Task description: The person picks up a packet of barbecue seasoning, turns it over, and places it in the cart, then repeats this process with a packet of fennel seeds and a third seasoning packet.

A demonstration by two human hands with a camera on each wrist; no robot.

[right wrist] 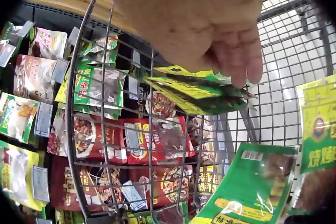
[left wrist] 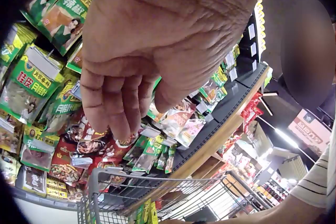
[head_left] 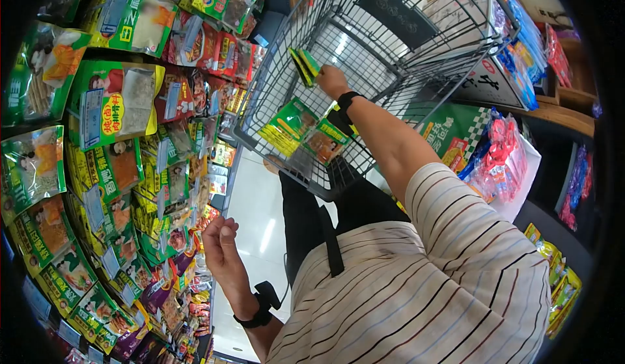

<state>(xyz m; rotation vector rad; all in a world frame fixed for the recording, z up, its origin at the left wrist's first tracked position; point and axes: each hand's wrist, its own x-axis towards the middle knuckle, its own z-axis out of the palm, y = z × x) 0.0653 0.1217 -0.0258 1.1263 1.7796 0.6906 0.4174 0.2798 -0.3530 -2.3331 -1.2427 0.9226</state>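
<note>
Inside the wire shopping cart (head_left: 242, 126), my right hand (head_left: 333, 83) pinches several green and yellow seasoning packets (head_left: 304, 67) by one end. The right wrist view shows them stacked together (right wrist: 202, 91), edges toward the camera, with the fingertips at their right end. Below the hand, a green packet with a yellow end (head_left: 286, 126) and another packet with a brown picture (head_left: 325, 141) lie in the cart. My left hand (head_left: 224, 250) hangs beside the shelf with its fingers loosely curled and nothing in them. Hanging packets (left wrist: 34, 85) show behind it in the left wrist view.
A long shelf rack of hanging seasoning packets (head_left: 117, 110) with price tags runs along my left. White boxes (head_left: 495, 78) and pink and blue plastic-wrapped goods (head_left: 501, 159) stand right of the cart. Shiny pale floor (head_left: 260, 224) shows between rack and cart.
</note>
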